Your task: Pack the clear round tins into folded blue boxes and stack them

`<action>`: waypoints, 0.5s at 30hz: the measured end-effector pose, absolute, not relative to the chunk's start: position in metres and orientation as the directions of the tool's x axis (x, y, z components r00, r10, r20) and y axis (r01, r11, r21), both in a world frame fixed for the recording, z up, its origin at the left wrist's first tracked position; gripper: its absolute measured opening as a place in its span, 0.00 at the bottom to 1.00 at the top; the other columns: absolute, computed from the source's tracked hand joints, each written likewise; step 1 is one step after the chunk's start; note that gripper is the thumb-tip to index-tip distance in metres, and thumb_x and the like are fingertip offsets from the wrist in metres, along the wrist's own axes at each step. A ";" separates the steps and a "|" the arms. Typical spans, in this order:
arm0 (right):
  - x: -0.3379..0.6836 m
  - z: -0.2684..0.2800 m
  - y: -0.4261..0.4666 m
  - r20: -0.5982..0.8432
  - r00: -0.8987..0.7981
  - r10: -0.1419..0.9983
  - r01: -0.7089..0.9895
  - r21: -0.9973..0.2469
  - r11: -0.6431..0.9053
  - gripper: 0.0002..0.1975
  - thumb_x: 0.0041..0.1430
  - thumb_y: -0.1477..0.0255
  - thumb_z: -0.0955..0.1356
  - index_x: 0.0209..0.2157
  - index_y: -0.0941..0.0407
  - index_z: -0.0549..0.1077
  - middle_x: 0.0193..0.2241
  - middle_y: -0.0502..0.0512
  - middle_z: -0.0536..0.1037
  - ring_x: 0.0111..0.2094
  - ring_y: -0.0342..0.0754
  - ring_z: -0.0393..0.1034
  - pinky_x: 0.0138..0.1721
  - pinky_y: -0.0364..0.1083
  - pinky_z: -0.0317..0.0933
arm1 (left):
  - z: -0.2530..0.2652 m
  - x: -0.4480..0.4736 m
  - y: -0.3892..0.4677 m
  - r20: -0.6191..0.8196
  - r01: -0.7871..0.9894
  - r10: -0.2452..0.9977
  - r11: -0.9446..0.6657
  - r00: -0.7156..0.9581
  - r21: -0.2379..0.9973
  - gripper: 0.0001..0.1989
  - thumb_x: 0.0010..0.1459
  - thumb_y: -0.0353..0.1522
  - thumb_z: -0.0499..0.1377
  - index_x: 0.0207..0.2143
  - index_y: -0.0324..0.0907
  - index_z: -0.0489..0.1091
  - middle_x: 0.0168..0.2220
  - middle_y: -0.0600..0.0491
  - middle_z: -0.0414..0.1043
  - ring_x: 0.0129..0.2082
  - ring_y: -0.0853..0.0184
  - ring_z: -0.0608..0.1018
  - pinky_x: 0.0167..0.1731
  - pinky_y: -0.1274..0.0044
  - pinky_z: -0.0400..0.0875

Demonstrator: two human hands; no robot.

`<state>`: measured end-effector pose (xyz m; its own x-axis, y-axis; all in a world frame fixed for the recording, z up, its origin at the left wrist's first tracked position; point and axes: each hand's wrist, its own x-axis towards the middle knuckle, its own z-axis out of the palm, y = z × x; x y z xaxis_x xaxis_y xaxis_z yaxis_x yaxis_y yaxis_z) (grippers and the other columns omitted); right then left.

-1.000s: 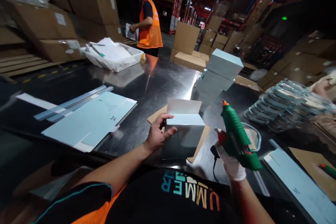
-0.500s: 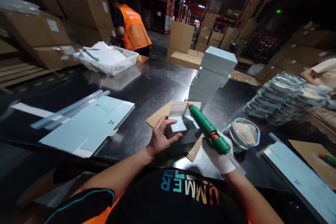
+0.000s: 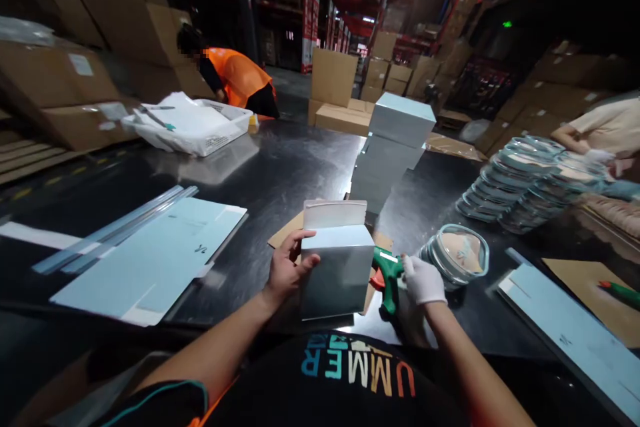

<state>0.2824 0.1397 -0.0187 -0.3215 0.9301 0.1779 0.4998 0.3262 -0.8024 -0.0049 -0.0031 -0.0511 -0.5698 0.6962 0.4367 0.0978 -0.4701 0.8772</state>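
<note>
While the near edge of the steel table (image 3: 280, 167) carries the work, notes run left to right:

Far left: flat pale-blue carton blanks (image 3: 150, 257) lie near the table's left edge, unfolded, long strips beside them.
Back left: white basket (image 3: 200, 125) of paperwork at the far edge; a person in an orange vest (image 3: 240, 77) bends behind it.
Left hand (image 3: 286, 267): bare, fingers wrapped on the left wall of the small box (image 3: 337, 267), thumb on its top edge. The box stands upright on a cardboard sheet (image 3: 285, 233) near the front edge, back flap raised.
Right hand (image 3: 423, 279): gloved, closed about the green glue gun (image 3: 387, 277), just right of the box, nozzle hidden.
Step, as I judge it: gluing done, flap ready to close.
Next move calls for: pressing the flap down squarely, gun kept clear.
Centre back: stack of finished boxes (image 3: 395, 140).
Right: round clear-lidded tin (image 3: 457, 255), then a row of more tins (image 3: 530, 183).
</note>
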 end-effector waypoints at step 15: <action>0.227 -0.008 0.120 0.484 -0.635 0.602 -0.074 -0.814 0.576 0.29 0.52 0.59 0.84 0.53 0.49 0.76 0.66 0.63 0.76 0.67 0.63 0.71 0.67 0.63 0.67 | -0.066 -0.017 0.009 0.709 0.127 0.626 -0.714 -0.323 0.689 0.29 0.59 0.47 0.75 0.55 0.48 0.69 0.54 0.45 0.79 0.57 0.55 0.83 0.58 0.63 0.78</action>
<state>0.2273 0.1199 -0.0082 -0.6353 0.6020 0.4837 -0.0739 0.5761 -0.8140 -0.0168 0.0095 -0.0657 -0.3235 0.6264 0.7092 0.1272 -0.7139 0.6886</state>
